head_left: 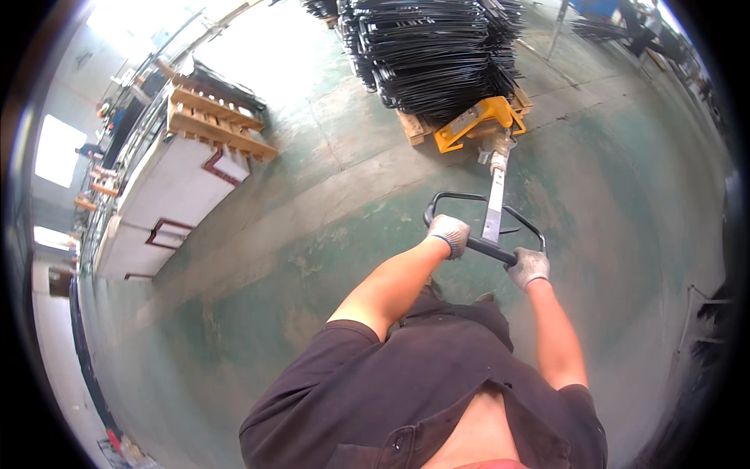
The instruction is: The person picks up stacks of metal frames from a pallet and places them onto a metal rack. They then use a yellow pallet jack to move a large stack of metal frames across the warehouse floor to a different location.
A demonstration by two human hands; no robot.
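Note:
Both my hands wear pale knitted work gloves and grip the black looped handle (491,249) of a pallet jack. My left hand (450,234) is closed round the left end of the handle's near bar. At the right end, my right hand (529,267) is closed as well. A silver shaft (496,199) runs from the handle to the yellow pallet jack body (480,123). The body stands against a wooden pallet (415,127), its forks hidden. A tall stack of thin black rods or frames (430,59) is piled on that pallet.
On the left stands a long white-sided workbench (176,195) with wooden slats (207,117) on its end. Another person (644,31) is at the far right beside dark material. A thin metal frame (691,313) stands at the right edge. The green floor (273,266) is worn.

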